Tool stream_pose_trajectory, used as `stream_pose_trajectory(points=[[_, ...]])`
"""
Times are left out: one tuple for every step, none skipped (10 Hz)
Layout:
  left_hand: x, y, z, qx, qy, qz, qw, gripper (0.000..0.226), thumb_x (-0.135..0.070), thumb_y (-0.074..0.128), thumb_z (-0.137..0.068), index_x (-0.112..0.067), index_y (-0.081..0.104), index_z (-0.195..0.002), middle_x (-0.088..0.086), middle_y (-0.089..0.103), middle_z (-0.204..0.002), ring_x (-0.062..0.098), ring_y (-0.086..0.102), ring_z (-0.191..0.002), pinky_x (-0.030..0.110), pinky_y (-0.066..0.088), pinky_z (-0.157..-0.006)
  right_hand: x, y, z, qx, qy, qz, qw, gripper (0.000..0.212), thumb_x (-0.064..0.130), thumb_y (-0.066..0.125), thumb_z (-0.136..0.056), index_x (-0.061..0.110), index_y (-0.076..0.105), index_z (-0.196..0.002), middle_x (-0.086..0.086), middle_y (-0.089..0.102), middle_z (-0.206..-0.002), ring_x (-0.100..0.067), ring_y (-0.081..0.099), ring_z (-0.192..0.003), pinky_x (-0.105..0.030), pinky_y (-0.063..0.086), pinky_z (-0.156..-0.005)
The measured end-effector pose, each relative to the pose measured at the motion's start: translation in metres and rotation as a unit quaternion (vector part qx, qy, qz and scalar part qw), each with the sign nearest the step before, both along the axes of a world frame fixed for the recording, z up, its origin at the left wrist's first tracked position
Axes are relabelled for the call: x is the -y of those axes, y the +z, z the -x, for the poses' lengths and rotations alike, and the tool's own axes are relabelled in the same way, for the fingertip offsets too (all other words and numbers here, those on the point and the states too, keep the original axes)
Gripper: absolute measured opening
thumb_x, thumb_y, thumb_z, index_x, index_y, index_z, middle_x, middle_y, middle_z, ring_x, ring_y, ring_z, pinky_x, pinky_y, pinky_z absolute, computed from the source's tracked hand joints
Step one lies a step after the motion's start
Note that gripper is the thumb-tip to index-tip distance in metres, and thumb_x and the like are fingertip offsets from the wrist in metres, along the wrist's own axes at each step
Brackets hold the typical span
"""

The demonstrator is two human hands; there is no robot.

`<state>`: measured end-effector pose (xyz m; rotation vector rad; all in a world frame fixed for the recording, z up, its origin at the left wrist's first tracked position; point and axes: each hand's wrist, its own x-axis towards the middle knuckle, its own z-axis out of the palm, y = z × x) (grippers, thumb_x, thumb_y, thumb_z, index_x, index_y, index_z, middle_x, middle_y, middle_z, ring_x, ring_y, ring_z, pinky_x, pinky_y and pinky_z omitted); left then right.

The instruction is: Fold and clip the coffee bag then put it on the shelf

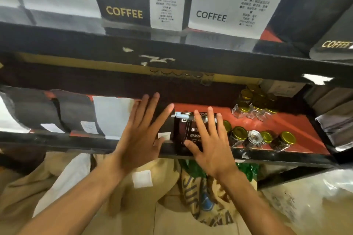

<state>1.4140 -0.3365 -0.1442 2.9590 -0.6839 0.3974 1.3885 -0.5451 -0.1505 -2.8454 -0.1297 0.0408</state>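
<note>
the dark coffee bag (188, 135) stands upright on the red shelf (298, 131), clip (183, 115) across its folded top, w/ a row of other bags just to its left and gold-lid jars (239, 133) close on its right. your left hand (141, 139) and right hand (212, 145) are both spread flat, fingers apart, gripping nothing; right palm sits in front of the bag, can't tell if it touches. bag prob soft-sided and light-ish, foil likely slick, so if you nudge it, push low on the body w/ flat palms, not at the clip, and mind the glass jars.

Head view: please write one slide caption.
Both open hands hover before the clipped coffee bag on the red shelf.
</note>
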Motion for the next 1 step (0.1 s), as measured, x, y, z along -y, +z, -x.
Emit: stream_pose_trajectory(points=[[-0.0247,0.0117,0.0177,-0.037,-0.011,-0.01,0.999,0.091,-0.041,0.068,-0.075,-0.022,0.024,-0.152,0.019,0.011,-0.161,0.039,0.006,-0.148,0.057,0.012,-0.118,-0.0031,0.0245,0.0149,-0.005,0.01,0.077,0.997,0.08,0.063,0.037,-0.094,0.035,-0.006,-0.156,-0.004,-0.011,-0.166,-0.033,-0.015,-0.151,-0.048,-0.004,-0.12]])
